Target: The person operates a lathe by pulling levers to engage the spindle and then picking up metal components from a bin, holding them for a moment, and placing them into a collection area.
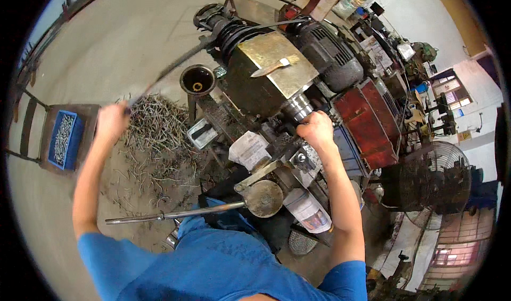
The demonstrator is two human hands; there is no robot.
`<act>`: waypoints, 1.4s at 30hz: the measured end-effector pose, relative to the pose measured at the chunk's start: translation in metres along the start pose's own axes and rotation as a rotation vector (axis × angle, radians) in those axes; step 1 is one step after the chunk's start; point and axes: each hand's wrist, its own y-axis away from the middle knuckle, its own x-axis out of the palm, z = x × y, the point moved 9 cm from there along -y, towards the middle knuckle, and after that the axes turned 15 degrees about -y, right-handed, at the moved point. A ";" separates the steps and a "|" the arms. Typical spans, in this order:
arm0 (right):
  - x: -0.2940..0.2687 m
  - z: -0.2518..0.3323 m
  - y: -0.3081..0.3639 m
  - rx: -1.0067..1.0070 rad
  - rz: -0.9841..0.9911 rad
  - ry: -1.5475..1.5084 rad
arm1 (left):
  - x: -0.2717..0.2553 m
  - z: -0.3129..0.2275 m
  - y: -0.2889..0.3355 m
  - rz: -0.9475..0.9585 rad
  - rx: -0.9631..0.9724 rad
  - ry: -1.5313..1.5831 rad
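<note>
My left hand (112, 123) is closed around the end of a long dark lever (178, 63), which slants up to the pulley end of a lathe-like machine. My right hand (318, 128) is closed against the front of the shiny metal chuck (298, 107). Whatever its fingers hold there is hidden. Behind the chuck, the brassy, oil-stained headstock cover (277, 53) carries a wooden-handled brush (272, 67) lying flat. Below my right hand are the greasy tool slide and a clamped metal block (303, 160).
Curled metal shavings (159, 125) heap on the floor by the machine. A blue bin of small metal parts (65, 140) sits on a stool at left. A long steel handle (175, 215) crosses before me. An electric motor (330, 53), red cabinet (367, 123) and fan (426, 178) stand right.
</note>
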 end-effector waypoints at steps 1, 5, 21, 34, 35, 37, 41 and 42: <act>0.000 0.000 -0.001 -0.007 0.004 -0.003 | 0.014 0.035 -0.021 -0.025 -0.052 -0.001; -0.001 0.007 0.000 -0.094 -0.051 -0.040 | 0.025 0.081 -0.083 -0.135 0.003 -0.225; -0.098 -0.023 0.135 -0.132 -0.305 -0.179 | 0.162 -0.237 -0.002 0.445 0.260 0.497; -0.041 -0.280 0.507 1.024 -0.374 -0.011 | 0.136 -0.239 -0.042 0.306 0.468 0.070; -0.024 -0.291 0.541 1.149 -0.321 0.027 | 0.145 -0.229 -0.041 0.339 0.434 0.148; -0.013 -0.294 0.594 1.075 -0.504 0.302 | 0.166 -0.212 -0.040 0.378 0.373 0.257; 0.005 -0.268 0.600 1.020 -0.525 0.462 | 0.214 -0.173 -0.006 0.594 0.264 0.384; 0.014 -0.259 0.599 1.114 -0.490 0.365 | 0.225 -0.160 0.003 0.512 0.318 0.173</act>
